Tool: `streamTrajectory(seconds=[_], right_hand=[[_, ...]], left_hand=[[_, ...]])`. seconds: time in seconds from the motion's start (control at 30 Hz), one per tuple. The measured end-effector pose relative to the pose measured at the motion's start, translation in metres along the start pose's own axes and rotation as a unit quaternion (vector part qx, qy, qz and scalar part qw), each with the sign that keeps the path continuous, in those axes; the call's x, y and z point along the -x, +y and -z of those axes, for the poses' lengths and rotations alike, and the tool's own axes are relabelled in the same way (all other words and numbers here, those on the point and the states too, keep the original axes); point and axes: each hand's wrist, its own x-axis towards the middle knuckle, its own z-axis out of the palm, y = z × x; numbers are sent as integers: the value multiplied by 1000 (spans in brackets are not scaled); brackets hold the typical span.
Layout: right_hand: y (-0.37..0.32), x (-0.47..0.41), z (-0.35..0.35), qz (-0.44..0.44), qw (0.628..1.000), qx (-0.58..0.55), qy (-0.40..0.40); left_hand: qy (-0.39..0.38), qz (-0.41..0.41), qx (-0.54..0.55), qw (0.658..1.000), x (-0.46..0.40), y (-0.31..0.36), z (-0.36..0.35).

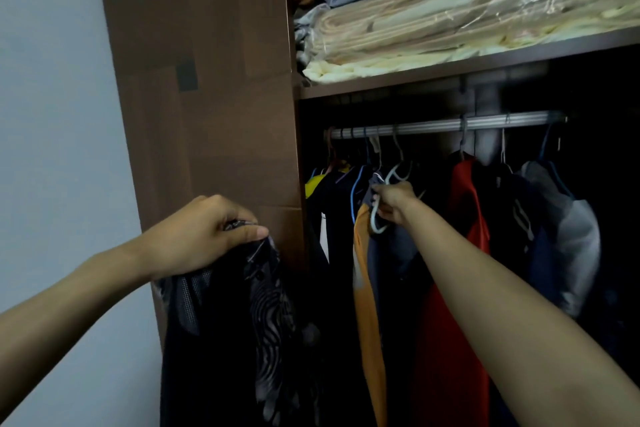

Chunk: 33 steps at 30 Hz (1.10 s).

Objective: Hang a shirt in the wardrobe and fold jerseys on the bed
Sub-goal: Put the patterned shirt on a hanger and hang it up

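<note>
My left hand grips the top of a dark patterned shirt, which hangs down in front of the brown wardrobe side panel. Inside the open wardrobe my right hand holds a white plastic hanger among the hanging clothes. The hanger sits below the metal rail, off the rail as far as I can see. The shirt and the hanger are apart.
Several garments hang from the rail: an orange and navy one, a red one, a grey one. A shelf above holds folded bedding in plastic. A pale wall stands at the left.
</note>
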Motion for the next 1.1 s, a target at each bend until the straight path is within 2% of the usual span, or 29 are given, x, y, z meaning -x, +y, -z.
streamTrajectory(seconds=[0.13, 0.33, 0.53, 0.7, 0.73, 0.8, 0.87, 0.93, 1.03, 1.1], right_hand=[[-2, 7, -5, 38, 990, -137, -20], [-10, 14, 11, 42, 975, -211, -56], [1, 34, 35, 75, 977, -194, -50], [53, 85, 37, 105, 987, -69, -96], [65, 94, 37, 82, 990, -44, -107], [85, 107, 37, -25, 986, 28, -161], [97, 109, 36, -138, 959, 120, -217], [102, 109, 33, -176, 958, 107, -199], [102, 119, 30, -98, 988, 39, -114], [100, 140, 35, -62, 991, -10, -118]], left_hand=[[22, 29, -25, 999, 0, -13, 7], [71, 55, -27, 996, -2, -21, 6], [103, 43, -40, 993, -7, -25, 4], [118, 36, -32, 992, -8, -27, 3], [118, 38, -28, 992, -8, -27, 4], [109, 39, -24, 993, -8, -24, 4], [98, 34, -38, 994, -9, -21, 6], [95, 31, -43, 994, -9, -20, 9], [92, 33, -34, 995, -6, -22, 12], [84, 34, -29, 995, -4, -23, 12]])
